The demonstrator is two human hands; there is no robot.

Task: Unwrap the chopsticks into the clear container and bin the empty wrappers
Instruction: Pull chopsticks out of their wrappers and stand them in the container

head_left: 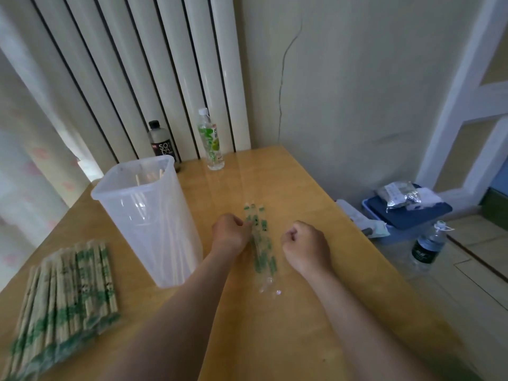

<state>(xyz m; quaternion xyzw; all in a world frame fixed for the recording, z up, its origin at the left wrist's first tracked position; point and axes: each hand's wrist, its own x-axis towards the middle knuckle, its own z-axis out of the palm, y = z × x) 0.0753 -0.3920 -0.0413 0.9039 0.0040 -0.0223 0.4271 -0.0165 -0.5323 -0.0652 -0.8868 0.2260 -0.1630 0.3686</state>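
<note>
Empty wrappers [263, 258] (clear film, green print) lie stacked mid-surface [316, 320]. Left hand [231, 235] curls its fingers onto their left edge, gripping them. Right hand [305, 244] sits just right of them, fisted and holding nothing. Clear container [145, 229] stands left of the hands. Wrapped chopsticks [66, 292] lie at the near-left corner.

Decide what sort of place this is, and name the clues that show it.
Probably a home room: a wooden table beside a white radiator, a floral curtain and a soda bottle.
</note>
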